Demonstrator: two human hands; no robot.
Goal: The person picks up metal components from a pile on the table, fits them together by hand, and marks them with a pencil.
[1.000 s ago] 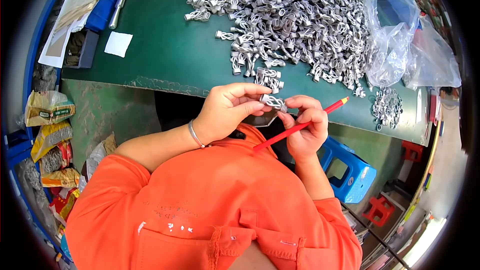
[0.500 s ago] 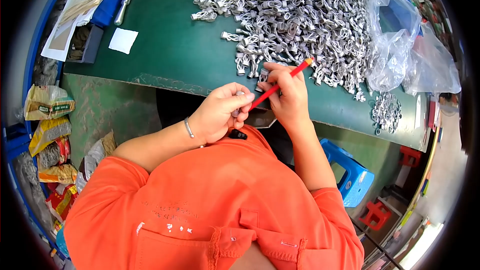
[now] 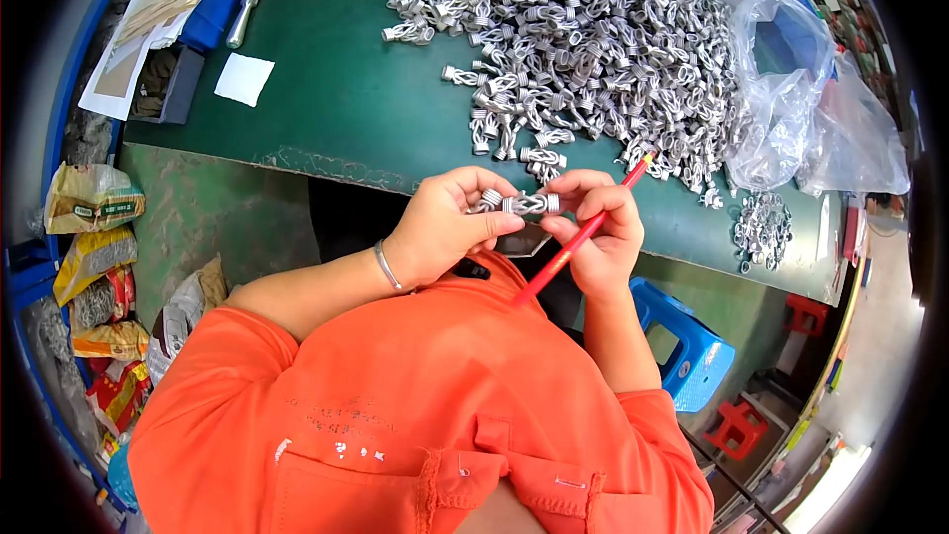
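My left hand (image 3: 450, 222) pinches grey metal pieces with ribbed ends and looped middles; one shows at its fingertips. A looped metal piece (image 3: 529, 205) spans between both hands, its far end between my right thumb and fingertips. Across my right hand (image 3: 601, 232) lies a slim red pencil (image 3: 571, 259), slanting, its yellowish tip up towards the pile and its other end near the orange shirt. Just beyond my hands, a large heap of the same metal pieces (image 3: 593, 49) covers much of the green table (image 3: 326, 69).
Clear plastic bags (image 3: 776, 129) and a small cluster of metal rings (image 3: 761, 232) lie on the right of the table. White paper (image 3: 243, 79) and a blue bin (image 3: 219, 10) are at left. A blue stool (image 3: 692, 361) stands below the table; filled bags (image 3: 99, 267) line the left.
My right hand has come back from the pile's edge to my left hand, bringing a metal piece between them. The red pencil has shifted with it, its lower end now nearer my shirt.
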